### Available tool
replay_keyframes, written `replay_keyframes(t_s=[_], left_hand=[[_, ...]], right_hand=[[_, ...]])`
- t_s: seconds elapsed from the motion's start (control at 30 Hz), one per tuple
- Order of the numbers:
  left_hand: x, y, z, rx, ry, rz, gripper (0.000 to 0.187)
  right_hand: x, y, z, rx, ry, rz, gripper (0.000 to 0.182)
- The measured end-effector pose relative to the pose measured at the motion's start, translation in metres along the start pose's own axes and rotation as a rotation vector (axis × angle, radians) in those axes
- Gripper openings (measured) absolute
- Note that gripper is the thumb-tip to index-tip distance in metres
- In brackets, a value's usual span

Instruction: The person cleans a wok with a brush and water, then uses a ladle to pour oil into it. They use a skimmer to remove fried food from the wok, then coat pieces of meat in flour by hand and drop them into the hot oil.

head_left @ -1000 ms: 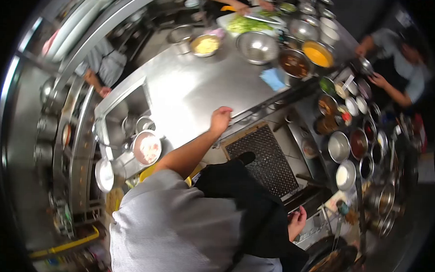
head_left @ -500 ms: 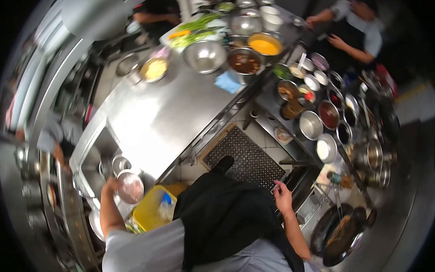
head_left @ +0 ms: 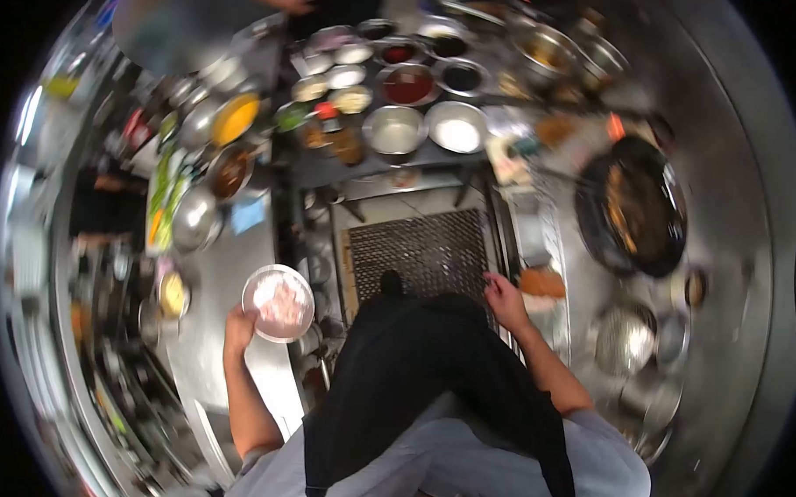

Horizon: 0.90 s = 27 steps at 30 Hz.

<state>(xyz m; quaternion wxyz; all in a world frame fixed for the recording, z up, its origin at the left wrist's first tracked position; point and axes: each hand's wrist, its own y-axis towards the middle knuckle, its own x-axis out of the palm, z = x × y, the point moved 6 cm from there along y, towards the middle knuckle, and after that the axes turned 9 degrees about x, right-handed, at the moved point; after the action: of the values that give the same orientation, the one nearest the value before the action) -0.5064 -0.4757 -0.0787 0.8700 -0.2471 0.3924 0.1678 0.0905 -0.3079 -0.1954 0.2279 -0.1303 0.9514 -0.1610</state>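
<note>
Gleaming, a steel counter (head_left: 211, 330) flanks floor mat (head_left: 424, 245); left hand (head_left: 240, 328) clamps bowl (head_left: 281, 336), right hand (head_left: 505, 302) fingers apart.

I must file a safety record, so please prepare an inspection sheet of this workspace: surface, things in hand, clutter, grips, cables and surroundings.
Surface: shiny steel counter; blue cloth lies on it.
Things in hand: round bowl with pale pink pieces.
Clutter: bowls crowded ahead, one with dark red liquid; dark pan with brownish food at right.
Left grip: holds the bowl by its rim.
Right grip: fingers bent, apparently unloaded; beside an orange-brown item, too blurred to identify.
Cables: nothing seen.
Surroundings: perforated floor mat; another person beyond the bowls.
</note>
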Motion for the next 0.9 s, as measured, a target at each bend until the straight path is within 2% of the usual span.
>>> replay_keyframes(t_s=[0.07,0.1,0.13,0.17,0.2,0.23,0.3,0.33,0.37,0.4,0.43,0.47,0.53,0.6,0.63,0.77,0.83,0.87,0.9], left_hand=[[0.044,0.083,0.077,0.270,0.148,-0.180,0.027],[0.070,0.106,0.136,0.363,0.083,-0.182,0.027],[0.102,0.131,0.182,0.543,0.069,-0.245,0.030],[0.133,0.139,0.236,0.615,0.070,-0.315,0.033],[0.168,0.145,0.284,0.700,0.004,-0.389,0.035],[0.202,0.144,0.323,0.706,0.032,-0.477,0.035],[0.275,0.142,0.384,0.875,0.032,-0.634,0.037],[0.311,0.136,0.405,0.814,0.005,-0.754,0.035],[0.348,0.131,0.421,0.751,-0.016,-0.877,0.034],[0.392,0.135,0.428,0.760,-0.026,-0.930,0.033],[0.430,0.135,0.431,0.768,-0.035,-0.985,0.033],[0.452,0.127,0.439,0.788,-0.021,-1.029,0.033],[0.484,0.118,0.444,0.664,0.074,-1.091,0.035],[0.498,0.113,0.451,0.623,0.081,-1.128,0.036],[0.503,0.114,0.451,0.564,0.078,-1.133,0.037],[0.513,0.118,0.455,0.590,0.076,-1.268,0.038],[0.510,0.119,0.455,0.566,0.144,-1.296,0.036],[0.510,0.120,0.457,0.543,0.197,-1.304,0.035],[0.509,0.120,0.462,0.549,0.189,-1.309,0.035]], right_hand=[[-0.019,-0.009,0.024,0.028,0.101,0.151,0.035],[-0.028,-0.013,0.027,0.002,0.178,0.237,0.035],[-0.040,-0.020,0.028,0.072,0.202,0.327,0.033],[-0.048,-0.026,0.030,0.088,0.215,0.362,0.033],[-0.057,-0.035,0.043,0.200,0.405,0.482,0.030],[-0.061,-0.047,0.058,0.309,0.598,0.601,0.026],[-0.060,-0.056,0.095,0.299,0.711,0.746,0.025],[-0.058,-0.062,0.110,0.465,0.751,0.828,0.030],[-0.054,-0.068,0.122,0.634,0.794,0.910,0.037],[-0.052,-0.064,0.126,0.678,0.788,0.981,0.052],[-0.048,-0.053,0.125,0.617,0.894,1.046,0.059],[-0.047,-0.040,0.135,0.620,0.850,1.106,0.058],[-0.047,-0.017,0.145,0.641,0.808,1.192,0.057],[-0.059,-0.006,0.131,0.663,0.399,1.354,0.055],[-0.063,-0.005,0.130,0.684,0.403,1.373,0.055],[-0.062,-0.022,0.115,0.780,0.308,1.370,0.052],[-0.064,-0.038,0.095,0.957,0.058,1.312,0.047],[-0.069,-0.043,0.058,0.960,-0.316,1.544,0.045],[-0.083,-0.036,0.034,0.959,-0.324,1.551,0.045]])
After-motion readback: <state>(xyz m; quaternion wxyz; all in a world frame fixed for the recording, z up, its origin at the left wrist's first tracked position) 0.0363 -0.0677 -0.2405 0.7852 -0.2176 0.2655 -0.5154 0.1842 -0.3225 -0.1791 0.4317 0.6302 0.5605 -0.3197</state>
